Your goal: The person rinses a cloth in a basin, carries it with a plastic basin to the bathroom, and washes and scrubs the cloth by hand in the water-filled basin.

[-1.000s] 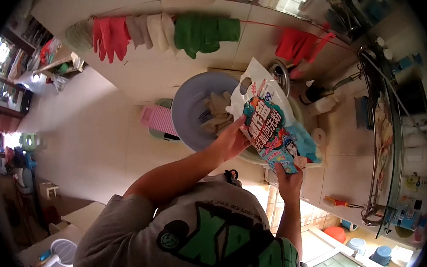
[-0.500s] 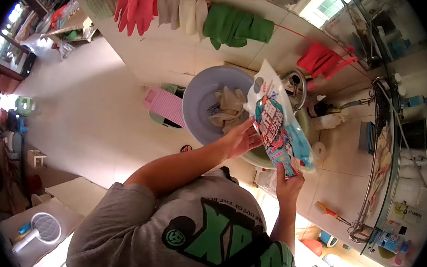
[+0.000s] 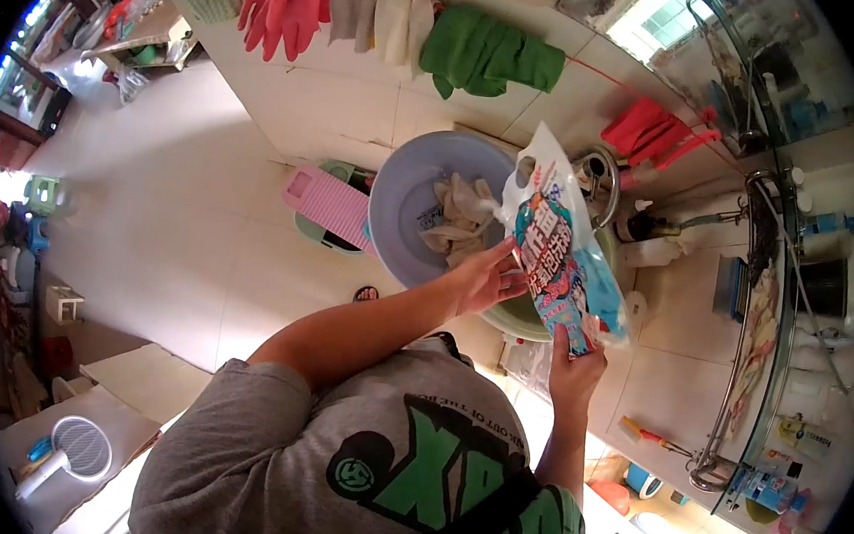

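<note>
A white and blue printed pouch (image 3: 559, 247) with a handle hole is held up, tilted, over the right part of a grey-purple basin (image 3: 398, 189). My right hand (image 3: 577, 367) grips its lower end, thumb on the front. At the pouch's left edge is my left hand (image 3: 489, 277), thumb against the edge and fingers partly bent behind it. Crumpled beige cloth (image 3: 459, 214) lies in the basin. Beneath the pouch a greenish basin (image 3: 518, 319) shows in part. Left of the basin rests a pink washboard (image 3: 330, 204).
Pink gloves (image 3: 285, 5), a green cloth (image 3: 484, 56) and red gloves (image 3: 646, 132) hang on a line along the wall. A metal faucet (image 3: 606, 186) rises behind the pouch. An orange-handled brush (image 3: 643, 432) lies at the right. A white racket (image 3: 80, 449) is at the lower left.
The view has turned and shifted, so the basin and gloves sit differently in it. The pouch has swung more upright and narrower to the view. Both hands remain on it.
</note>
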A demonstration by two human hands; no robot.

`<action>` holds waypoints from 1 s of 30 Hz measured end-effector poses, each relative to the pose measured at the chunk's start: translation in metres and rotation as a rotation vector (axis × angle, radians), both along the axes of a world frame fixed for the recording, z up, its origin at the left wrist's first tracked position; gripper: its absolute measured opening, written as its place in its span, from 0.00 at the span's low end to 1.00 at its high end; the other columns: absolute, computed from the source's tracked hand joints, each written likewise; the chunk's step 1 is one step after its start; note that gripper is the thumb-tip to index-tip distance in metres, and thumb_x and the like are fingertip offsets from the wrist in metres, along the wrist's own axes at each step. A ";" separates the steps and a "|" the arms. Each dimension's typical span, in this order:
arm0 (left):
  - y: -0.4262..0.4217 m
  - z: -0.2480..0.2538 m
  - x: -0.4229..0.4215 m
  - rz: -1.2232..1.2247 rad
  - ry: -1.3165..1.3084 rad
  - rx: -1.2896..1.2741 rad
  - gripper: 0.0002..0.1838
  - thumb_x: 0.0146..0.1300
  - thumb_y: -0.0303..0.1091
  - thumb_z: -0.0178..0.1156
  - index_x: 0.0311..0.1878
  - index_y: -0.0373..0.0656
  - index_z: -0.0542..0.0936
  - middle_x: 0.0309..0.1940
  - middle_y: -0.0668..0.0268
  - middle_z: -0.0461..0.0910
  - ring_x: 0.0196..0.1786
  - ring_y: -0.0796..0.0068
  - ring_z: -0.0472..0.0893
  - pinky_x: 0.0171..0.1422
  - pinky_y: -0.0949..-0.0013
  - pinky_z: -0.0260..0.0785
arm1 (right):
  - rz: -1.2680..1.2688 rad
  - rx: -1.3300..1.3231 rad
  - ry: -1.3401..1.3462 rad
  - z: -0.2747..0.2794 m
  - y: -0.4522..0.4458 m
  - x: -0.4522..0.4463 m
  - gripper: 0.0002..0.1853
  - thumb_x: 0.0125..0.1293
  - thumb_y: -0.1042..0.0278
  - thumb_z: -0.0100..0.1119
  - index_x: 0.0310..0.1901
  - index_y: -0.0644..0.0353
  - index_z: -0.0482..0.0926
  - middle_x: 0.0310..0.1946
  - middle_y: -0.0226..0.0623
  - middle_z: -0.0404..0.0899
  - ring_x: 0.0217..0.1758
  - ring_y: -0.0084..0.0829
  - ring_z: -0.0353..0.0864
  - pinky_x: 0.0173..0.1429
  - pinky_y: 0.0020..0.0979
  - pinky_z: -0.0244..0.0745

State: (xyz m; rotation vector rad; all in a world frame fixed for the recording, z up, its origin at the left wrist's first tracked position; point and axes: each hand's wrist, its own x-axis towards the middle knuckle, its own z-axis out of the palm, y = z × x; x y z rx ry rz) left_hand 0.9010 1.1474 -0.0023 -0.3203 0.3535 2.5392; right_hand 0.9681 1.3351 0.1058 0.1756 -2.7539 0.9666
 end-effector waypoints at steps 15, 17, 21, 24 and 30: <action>0.006 0.014 0.002 0.059 0.065 -0.206 0.19 0.70 0.52 0.56 0.52 0.47 0.73 0.50 0.65 0.78 0.52 0.69 0.77 0.62 0.61 0.67 | -0.172 -0.726 -0.225 -0.045 0.030 0.019 0.25 0.65 0.69 0.63 0.60 0.68 0.68 0.50 0.40 0.78 0.49 0.34 0.80 0.50 0.34 0.75; 0.013 0.028 0.004 0.140 0.136 -0.399 0.16 0.71 0.48 0.56 0.48 0.45 0.73 0.45 0.64 0.79 0.49 0.72 0.79 0.58 0.65 0.69 | -0.279 -1.192 -0.427 -0.059 0.035 0.026 0.26 0.67 0.69 0.60 0.64 0.65 0.65 0.58 0.39 0.74 0.57 0.37 0.76 0.59 0.36 0.71; 0.012 0.077 0.014 0.083 0.479 -1.045 0.13 0.69 0.38 0.60 0.48 0.39 0.75 0.38 0.63 0.82 0.41 0.71 0.83 0.47 0.71 0.72 | -0.155 -1.625 -0.681 -0.091 0.041 0.036 0.31 0.65 0.59 0.62 0.67 0.53 0.63 0.62 0.33 0.71 0.68 0.37 0.66 0.71 0.43 0.58; 0.022 0.129 0.029 0.114 0.766 -1.164 0.12 0.67 0.34 0.61 0.46 0.34 0.77 0.33 0.57 0.82 0.41 0.68 0.84 0.46 0.71 0.73 | 0.117 -1.915 -0.731 -0.107 0.030 0.035 0.31 0.63 0.63 0.65 0.66 0.54 0.65 0.60 0.37 0.73 0.65 0.40 0.70 0.70 0.45 0.63; 0.046 0.172 0.028 0.132 1.316 -1.164 0.18 0.63 0.29 0.63 0.55 0.35 0.77 0.51 0.55 0.80 0.51 0.62 0.80 0.55 0.62 0.71 | 0.349 -2.152 -0.431 -0.090 0.026 0.031 0.32 0.59 0.60 0.70 0.64 0.55 0.69 0.61 0.38 0.74 0.67 0.40 0.69 0.74 0.46 0.59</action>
